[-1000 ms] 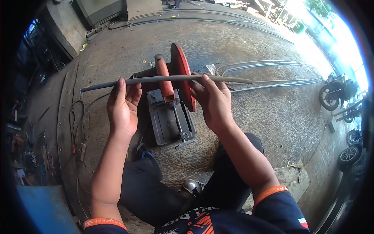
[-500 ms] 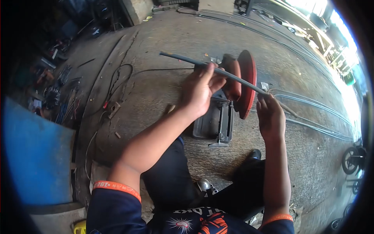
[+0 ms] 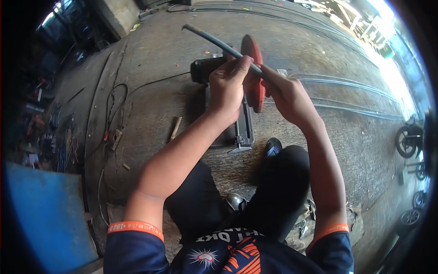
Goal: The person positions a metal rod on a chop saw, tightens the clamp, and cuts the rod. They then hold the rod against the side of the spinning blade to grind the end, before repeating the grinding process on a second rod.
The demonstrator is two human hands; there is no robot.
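Head view: 2 hands point(image 3: 255, 89) closed around 1 rod point(image 3: 212, 42), apparently metal, above the red-disc machine point(image 3: 253, 68).

Lit by strong white daylight from the upper right, blown out along that edge and fringed with blue. Softer and dimmer across the worn brown-grey floor point(image 3: 360, 150), with a faint sheen. Sunk into heavy shadow at far left, too dark to make out clearly behind the flat blue panel point(image 3: 43, 205). Bowed by fisheye distortion, black around the corners. Mostly sharp centrally, softer towards the rim.
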